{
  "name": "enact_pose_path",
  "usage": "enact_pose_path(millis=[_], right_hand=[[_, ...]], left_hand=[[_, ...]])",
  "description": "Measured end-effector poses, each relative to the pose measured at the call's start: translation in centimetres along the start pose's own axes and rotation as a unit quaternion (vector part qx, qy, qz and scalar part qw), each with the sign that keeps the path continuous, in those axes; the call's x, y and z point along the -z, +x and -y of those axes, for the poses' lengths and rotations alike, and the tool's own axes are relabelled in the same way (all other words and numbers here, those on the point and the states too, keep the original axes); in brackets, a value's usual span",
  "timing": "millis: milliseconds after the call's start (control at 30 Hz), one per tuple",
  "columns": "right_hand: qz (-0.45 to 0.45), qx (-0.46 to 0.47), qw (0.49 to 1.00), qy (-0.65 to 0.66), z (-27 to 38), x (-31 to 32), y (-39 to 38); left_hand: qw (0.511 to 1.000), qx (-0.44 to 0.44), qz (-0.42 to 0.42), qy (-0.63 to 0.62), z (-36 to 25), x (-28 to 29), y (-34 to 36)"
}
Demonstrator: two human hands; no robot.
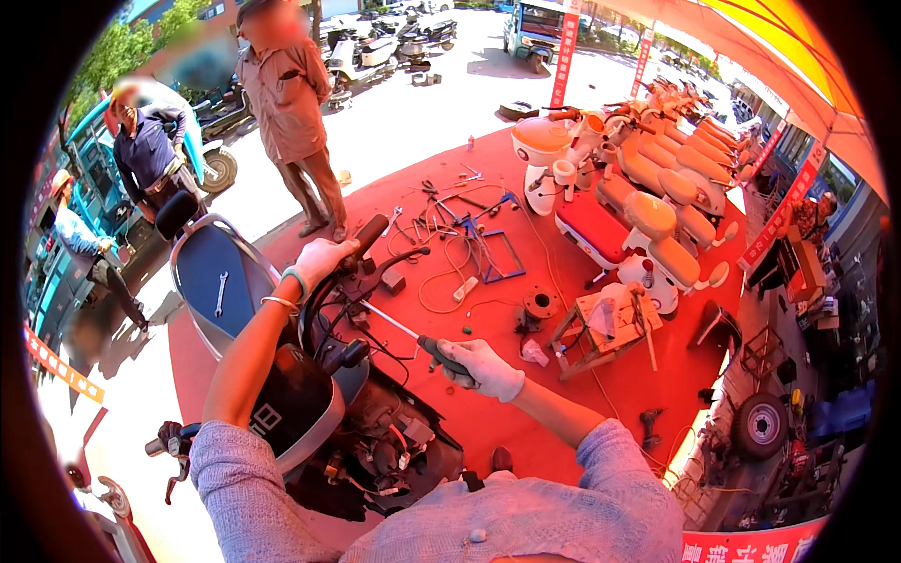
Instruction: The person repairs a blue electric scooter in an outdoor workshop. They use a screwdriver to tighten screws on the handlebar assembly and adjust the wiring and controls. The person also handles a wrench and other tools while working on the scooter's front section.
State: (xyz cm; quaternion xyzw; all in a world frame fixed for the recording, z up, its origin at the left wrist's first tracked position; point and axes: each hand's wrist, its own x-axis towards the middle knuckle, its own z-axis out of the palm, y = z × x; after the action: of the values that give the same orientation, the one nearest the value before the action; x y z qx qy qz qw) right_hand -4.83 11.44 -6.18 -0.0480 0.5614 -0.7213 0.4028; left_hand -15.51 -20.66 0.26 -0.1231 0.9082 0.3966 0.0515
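In my gloved right hand (485, 368) is a long screwdriver (439, 353), its handle closed in my fingers. The metal shaft points left toward the switch and lever parts of the handlebar, where I cannot tell whether the tip touches. My gloved left hand (324, 263) is closed around the handlebar (370, 236), with the dark grip sticking out past it. Below lies the opened front of a vehicle, with exposed wiring (399, 436) and black housings. A wrench (221, 294) rests on its blue front panel (202, 267).
Loose hand tools (436, 211), cables and a blue metal frame (502, 253) lie on the red mat. Rightward are a wooden stool (610, 328), a row of parked scooters (648, 206) and a loose wheel (760, 424). Several people stand nearby, one (286, 103) at the mat's far edge.
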Motion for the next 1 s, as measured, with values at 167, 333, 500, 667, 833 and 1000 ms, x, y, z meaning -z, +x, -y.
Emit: enact_pose_path(millis=[167,333,500,667,833,1000], right_hand=[[-0.124,0.240,0.916,-0.295,0.1,0.2,-0.2],[-0.147,0.317,0.846,-0.402,0.2,-0.7,-0.5],[-0.158,0.283,0.862,-0.390,-0.1,1.6,-0.5],[-0.100,0.252,0.871,-0.410,0.8,-0.2,0.3],[-0.134,0.264,0.861,-0.414,-1.2,-0.2,0.9],[-0.132,0.296,0.844,-0.428,-0.7,-0.2,1.5]], left_hand=[[0.998,0.002,0.017,-0.058,0.5,0.2,0.5],[0.883,-0.163,-0.218,0.384,-3.8,0.4,-4.6],[0.971,-0.188,-0.073,0.125,-13.0,-3.8,-18.1],[0.973,-0.031,0.030,-0.227,0.2,-14.3,-20.3],[0.584,-0.246,0.180,-0.753,0.0,-23.0,-13.0],[0.438,-0.323,0.224,-0.808,-2.7,-23.1,-9.8]])
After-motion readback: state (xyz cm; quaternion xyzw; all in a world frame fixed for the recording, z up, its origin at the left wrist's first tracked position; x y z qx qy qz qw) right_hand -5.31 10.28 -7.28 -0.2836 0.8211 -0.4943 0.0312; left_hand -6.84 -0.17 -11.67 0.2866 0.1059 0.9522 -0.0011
